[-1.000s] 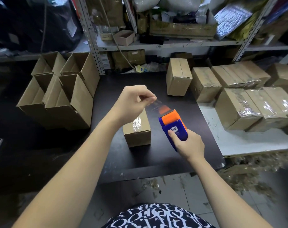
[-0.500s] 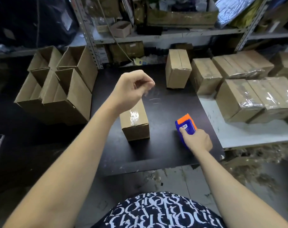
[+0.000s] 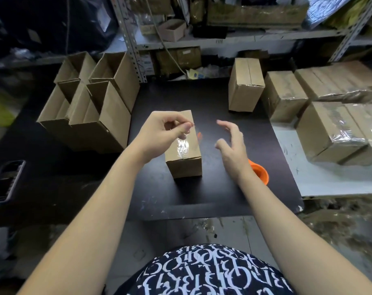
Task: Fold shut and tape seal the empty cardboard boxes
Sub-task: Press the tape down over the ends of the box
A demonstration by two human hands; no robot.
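A small closed cardboard box stands on the black table, with clear tape shining on its top. My left hand hovers over the box's far end, fingers pinched on a strip of clear tape that hangs toward the box top. To the right of the box, my right hand is held open and holds nothing. The orange tape dispenser lies on the table behind my right wrist, mostly hidden.
Several open empty boxes stand at the table's left. Sealed boxes and taped ones fill the back right and the white table. Metal shelving runs along the back. A dark tray sits at far left.
My right hand set the tape dispenser down on the table and rose open beside the box. My left hand dropped lower toward the box top, still pinching the tape.
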